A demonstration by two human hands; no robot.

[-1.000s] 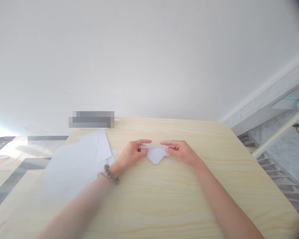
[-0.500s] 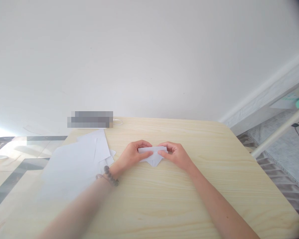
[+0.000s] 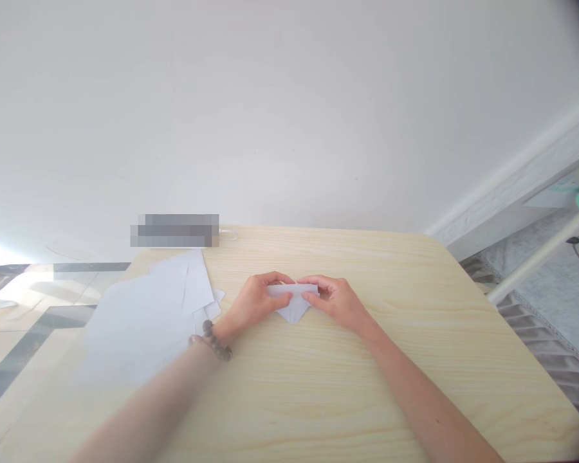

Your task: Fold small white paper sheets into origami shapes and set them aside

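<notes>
Between my two hands is a small folded white paper [image 3: 293, 311], its lower part tapering to a point toward me and its far edge straight. My left hand [image 3: 258, 298], with a dark bead bracelet [image 3: 215, 341] at the wrist, pinches the paper's left end, thumb in front and fingers behind. On the right end, my right hand [image 3: 336, 301] grips it the same way. Both thumbs lie on the near face, a little apart. The fingertips behind the paper are partly hidden.
Loose white paper sheets [image 3: 139, 315] lie overlapping on the left of the wooden table [image 3: 318, 399]. A blurred-out grey object [image 3: 176, 231] sits at the back left, a white cord [image 3: 229, 235] beside it. A plain wall [image 3: 289, 116] stands behind the table.
The folded paper and my right hand have shifted slightly left. My right thumb has moved a little, and more of the paper's pointed lower part shows. Both hands keep their hold.
</notes>
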